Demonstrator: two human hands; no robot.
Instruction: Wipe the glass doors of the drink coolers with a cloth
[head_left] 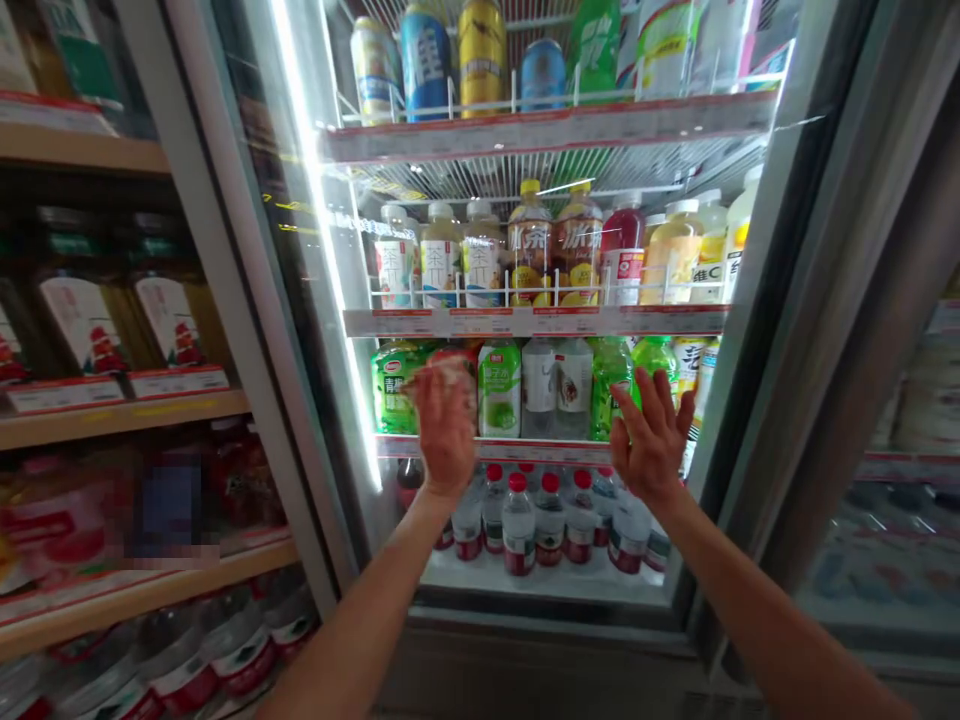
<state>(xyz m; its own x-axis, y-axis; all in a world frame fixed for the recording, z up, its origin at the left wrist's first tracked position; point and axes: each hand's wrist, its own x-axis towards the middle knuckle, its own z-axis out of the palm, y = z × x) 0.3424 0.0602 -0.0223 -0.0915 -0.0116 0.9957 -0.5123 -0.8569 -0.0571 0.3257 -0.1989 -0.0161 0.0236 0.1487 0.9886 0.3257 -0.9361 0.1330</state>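
My left hand (444, 428) is raised before the third shelf of a lit drinks fridge, its fingers stretched upward and smeared by motion. Nothing shows in its grasp. Behind it are a green-labelled bottle (391, 390) and a reddish package that it partly hides. My right hand (651, 438), fingers spread, is held up at the right end of the same shelf, in front of green bottles (611, 375). Between the hands stand a green and white carton (499, 390) and clear bottles with white labels (538, 390). Whether either hand touches anything, I cannot tell.
Cans (482, 60) line the fridge's top shelf, with tea and juice bottles (530, 245) below. Red-capped water bottles (518, 525) fill the bottom. Metal frames (821, 300) flank the opening. Wooden shelves (135, 412) with bottles stand at left, another fridge section at right.
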